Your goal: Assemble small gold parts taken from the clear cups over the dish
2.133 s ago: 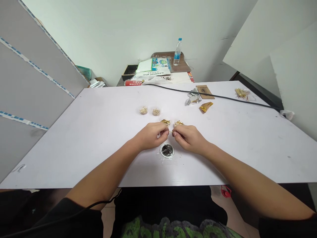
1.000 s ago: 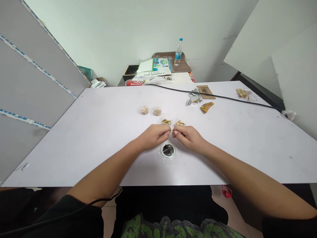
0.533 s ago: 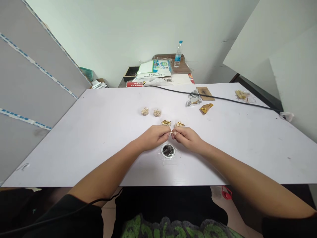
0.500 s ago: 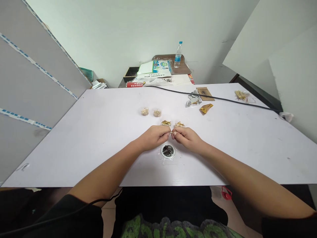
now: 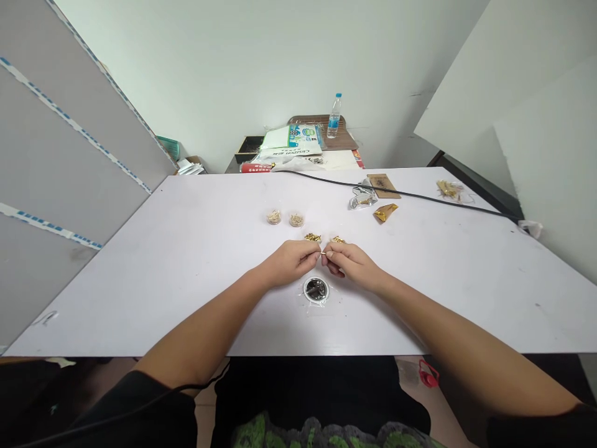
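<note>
- The left hand [image 5: 296, 262] and right hand [image 5: 352, 262] pinch a slender piece [image 5: 323, 253] between thumbs and fingers; it bridges the narrow gap between them, apparently above the table [image 5: 163, 280].
- Little of the piece shows, so a slack pinch or uneven pull could let it slip or spring away.
- Bending or twisting by either hand could deform something so thin.
- A dropped piece could fall towards the round white-rimmed fitting [image 5: 305, 290] near the hands; whether that is a hole or a dish is unclear.
- The left gold heap [image 5: 313, 237] and right gold heap [image 5: 339, 239] lie just beyond the knuckles, so a forward nudge could scatter them.
</note>
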`<action>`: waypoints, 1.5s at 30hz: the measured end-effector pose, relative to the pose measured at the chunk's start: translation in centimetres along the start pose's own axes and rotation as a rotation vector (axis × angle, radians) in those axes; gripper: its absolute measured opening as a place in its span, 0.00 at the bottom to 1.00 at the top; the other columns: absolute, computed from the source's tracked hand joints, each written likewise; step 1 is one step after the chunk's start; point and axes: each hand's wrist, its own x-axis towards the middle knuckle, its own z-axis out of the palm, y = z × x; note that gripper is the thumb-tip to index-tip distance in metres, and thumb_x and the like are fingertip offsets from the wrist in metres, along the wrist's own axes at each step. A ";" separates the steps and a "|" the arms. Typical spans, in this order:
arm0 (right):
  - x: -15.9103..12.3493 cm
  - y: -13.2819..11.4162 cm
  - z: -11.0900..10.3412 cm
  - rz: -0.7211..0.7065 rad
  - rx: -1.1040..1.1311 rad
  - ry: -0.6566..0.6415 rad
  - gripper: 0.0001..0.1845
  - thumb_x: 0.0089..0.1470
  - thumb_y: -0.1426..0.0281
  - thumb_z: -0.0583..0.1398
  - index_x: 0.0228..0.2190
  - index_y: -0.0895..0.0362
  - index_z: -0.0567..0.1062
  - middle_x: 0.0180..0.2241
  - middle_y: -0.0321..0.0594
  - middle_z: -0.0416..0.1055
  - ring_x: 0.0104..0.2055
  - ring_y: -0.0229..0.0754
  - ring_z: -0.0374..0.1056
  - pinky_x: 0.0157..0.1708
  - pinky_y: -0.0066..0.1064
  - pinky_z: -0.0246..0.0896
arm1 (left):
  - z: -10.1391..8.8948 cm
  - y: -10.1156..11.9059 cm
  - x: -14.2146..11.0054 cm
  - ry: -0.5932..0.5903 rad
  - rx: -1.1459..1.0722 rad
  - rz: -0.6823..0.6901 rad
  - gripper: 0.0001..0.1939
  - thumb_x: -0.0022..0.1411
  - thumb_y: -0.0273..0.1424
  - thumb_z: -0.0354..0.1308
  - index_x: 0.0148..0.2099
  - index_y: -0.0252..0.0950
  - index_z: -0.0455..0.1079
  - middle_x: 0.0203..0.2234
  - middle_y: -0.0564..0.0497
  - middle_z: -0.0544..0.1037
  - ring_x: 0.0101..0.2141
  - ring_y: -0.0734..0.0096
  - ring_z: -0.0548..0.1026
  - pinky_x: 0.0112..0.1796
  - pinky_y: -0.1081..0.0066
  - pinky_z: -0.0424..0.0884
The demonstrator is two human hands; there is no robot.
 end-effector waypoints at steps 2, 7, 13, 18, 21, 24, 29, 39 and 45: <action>-0.1 -0.1 -0.1 -0.008 0.001 -0.007 0.14 0.60 0.65 0.50 0.27 0.58 0.68 0.18 0.32 0.61 0.20 0.34 0.58 0.23 0.27 0.54 | 0.2 -0.1 -0.1 0.011 -0.019 -0.010 0.10 0.64 0.27 0.47 0.34 0.34 0.68 0.23 0.55 0.67 0.25 0.78 0.62 0.30 0.75 0.60; -0.2 0.1 -0.4 -0.029 -0.046 0.005 0.14 0.61 0.67 0.49 0.26 0.58 0.67 0.18 0.33 0.62 0.19 0.34 0.60 0.22 0.28 0.57 | 0.5 -0.2 -0.3 0.052 -0.022 -0.050 0.11 0.65 0.30 0.47 0.30 0.34 0.64 0.21 0.55 0.64 0.25 0.77 0.61 0.29 0.74 0.59; -0.2 0.2 -0.5 -0.082 -0.098 0.014 0.16 0.62 0.66 0.49 0.25 0.58 0.66 0.18 0.33 0.63 0.19 0.34 0.60 0.23 0.27 0.57 | 0.5 -0.1 -0.2 0.050 -0.039 -0.041 0.11 0.66 0.30 0.47 0.30 0.34 0.63 0.23 0.55 0.65 0.26 0.76 0.62 0.30 0.74 0.60; -0.2 0.2 -0.4 -0.172 -0.252 0.024 0.15 0.62 0.68 0.50 0.25 0.58 0.67 0.17 0.33 0.64 0.20 0.34 0.61 0.25 0.27 0.57 | 0.4 -0.1 -0.3 0.043 -0.013 -0.036 0.12 0.66 0.30 0.46 0.31 0.34 0.65 0.23 0.55 0.66 0.26 0.76 0.62 0.30 0.74 0.60; -0.2 0.2 -0.5 -0.230 -0.332 0.024 0.16 0.63 0.67 0.50 0.26 0.58 0.68 0.16 0.33 0.65 0.20 0.35 0.61 0.27 0.27 0.57 | 0.3 -0.2 -0.4 0.046 0.018 -0.029 0.13 0.66 0.31 0.47 0.29 0.34 0.63 0.21 0.55 0.64 0.24 0.77 0.61 0.29 0.75 0.59; -0.2 0.2 -0.7 -0.316 -0.385 0.044 0.17 0.65 0.65 0.50 0.25 0.57 0.66 0.17 0.34 0.65 0.21 0.35 0.61 0.27 0.28 0.57 | 0.1 -0.3 -0.5 0.101 0.022 0.007 0.14 0.67 0.33 0.47 0.30 0.34 0.64 0.21 0.55 0.66 0.24 0.77 0.62 0.29 0.75 0.60; -0.2 0.5 -1.3 -0.470 -0.446 0.133 0.18 0.67 0.64 0.48 0.28 0.57 0.68 0.19 0.34 0.64 0.22 0.35 0.60 0.27 0.29 0.56 | -1.3 -1.1 -0.4 0.415 -0.021 -0.083 0.16 0.68 0.38 0.47 0.36 0.33 0.72 0.27 0.50 0.76 0.26 0.75 0.69 0.31 0.73 0.66; -0.3 1.1 -2.1 -0.642 -0.474 0.307 0.15 0.66 0.69 0.49 0.29 0.57 0.70 0.22 0.38 0.66 0.24 0.37 0.63 0.25 0.29 0.58 | -5.1 -6.2 -0.8 0.810 0.202 -0.340 0.18 0.63 0.40 0.54 0.45 0.34 0.78 0.34 0.47 0.81 0.29 0.71 0.72 0.35 0.70 0.69; -0.5 0.7 -2.3 -0.651 -0.494 0.351 0.16 0.66 0.67 0.48 0.29 0.56 0.70 0.21 0.38 0.65 0.22 0.36 0.60 0.23 0.30 0.57 | -4.9 -8.1 -0.2 0.815 0.321 -0.434 0.17 0.64 0.40 0.53 0.43 0.35 0.79 0.25 0.50 0.76 0.27 0.71 0.70 0.33 0.70 0.66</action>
